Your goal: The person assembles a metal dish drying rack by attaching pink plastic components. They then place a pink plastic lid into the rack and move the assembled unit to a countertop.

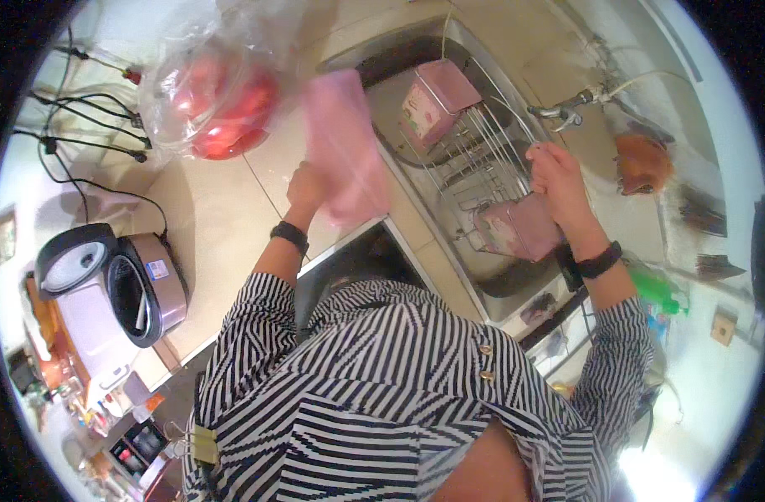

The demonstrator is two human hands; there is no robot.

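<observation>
My left hand (307,188) is closed on the edge of a pink cloth (345,142), which is spread over the counter left of the sink and slightly blurred. Over at the sink's right side, my right hand (560,186) is closed round the rim of a wire dish rack (483,151). The rack sits tilted in the steel sink (504,305). Two pink patterned holders are on it: one holder (445,96) at its far end, another holder (524,227) at its near end, just below my right hand.
Red round things in a clear plastic bag (219,100) lie at the far left. An open-lidded rice cooker (161,280) stands on the left counter, with black cables (89,117) behind it. A tap (566,109), an orange-brown object (642,163) and a green bottle (657,289) are at right.
</observation>
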